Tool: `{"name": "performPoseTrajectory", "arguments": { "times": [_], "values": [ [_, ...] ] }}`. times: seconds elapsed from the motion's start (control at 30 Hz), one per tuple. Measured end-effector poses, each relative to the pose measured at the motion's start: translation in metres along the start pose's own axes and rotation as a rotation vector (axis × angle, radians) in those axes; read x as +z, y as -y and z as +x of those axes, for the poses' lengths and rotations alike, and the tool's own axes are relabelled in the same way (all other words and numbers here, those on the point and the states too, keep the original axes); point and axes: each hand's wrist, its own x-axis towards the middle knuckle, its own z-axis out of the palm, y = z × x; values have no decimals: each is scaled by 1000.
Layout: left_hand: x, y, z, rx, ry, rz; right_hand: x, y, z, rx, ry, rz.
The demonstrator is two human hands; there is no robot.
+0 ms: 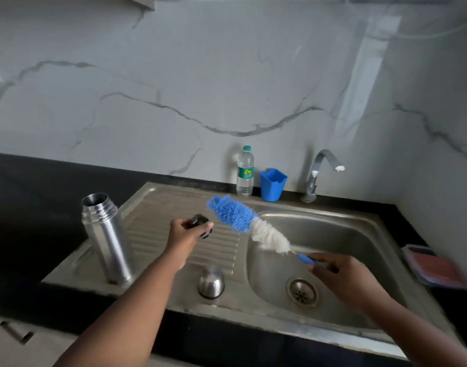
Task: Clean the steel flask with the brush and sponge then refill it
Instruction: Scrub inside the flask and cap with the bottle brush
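The steel flask (105, 237) stands upright and uncapped at the left end of the sink's ribbed drainboard (158, 207). Its steel cup lid (211, 282) sits upside down on the drainboard's front part. My left hand (186, 234) grips a small black stopper (199, 223) above the drainboard. My right hand (341, 276) holds the blue handle of a bottle brush (243, 221) over the sink basin (333, 234). The brush's blue and white bristles point up and to the left, close to the stopper.
A plastic water bottle (245, 172) and a blue cup (273, 184) stand at the sink's back edge, left of the tap (319, 173). A blue-rimmed container with a reddish pad (436, 266) lies on the black counter (28, 197) at the right. The drain (301, 291) is open.
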Motion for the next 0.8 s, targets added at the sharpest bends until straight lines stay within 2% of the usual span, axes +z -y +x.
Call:
{"name": "performPoseTrajectory", "arguments": {
  "times": [0.1,0.2,0.37,0.6,0.8],
  "values": [
    [44,-25,4,-155,210,-331,-19,-8,-11,16,-75,11],
    [84,-36,3,-268,290,-505,-35,-24,-14,35,-162,0],
    [143,-40,-2,-353,271,-697,-53,-59,-15,71,-205,-7],
    [218,-42,-8,-342,226,-689,-91,-103,-6,57,-211,42],
    [262,-44,-20,-380,154,-779,-114,-135,15,11,-159,46]
  ]
}}
